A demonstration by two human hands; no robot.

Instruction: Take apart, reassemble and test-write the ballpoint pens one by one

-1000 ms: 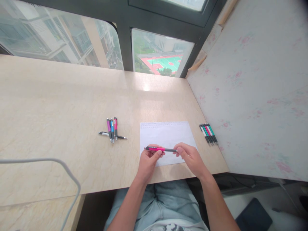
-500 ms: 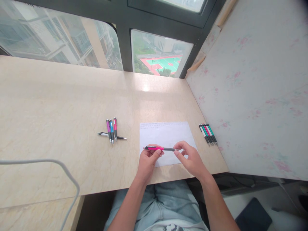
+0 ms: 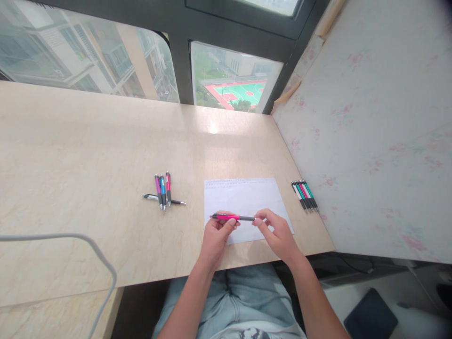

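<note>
A pink pen with a black grip [image 3: 226, 217] lies level above the sheet of paper [image 3: 243, 195]. My left hand [image 3: 216, 235] pinches its pink barrel between thumb and fingers. At the other end, my right hand [image 3: 277, 233] has thumb and forefinger closed around the pen's tip, which the fingertips partly hide. Rows of small writing run along the top of the paper, and its lower part is partly covered by my hands.
To the left, purple, blue and pink pens [image 3: 163, 190] rest across a black-and-white pen [image 3: 150, 197]. Several pens [image 3: 305, 195] lie side by side near the wall [image 3: 370, 141]. A grey cable [image 3: 88, 240] crosses the table's left front corner [image 3: 70, 273].
My right hand has shifted slightly left, and its fingertips have closed in on the pen's tip. The left hand keeps its grip on the barrel.
</note>
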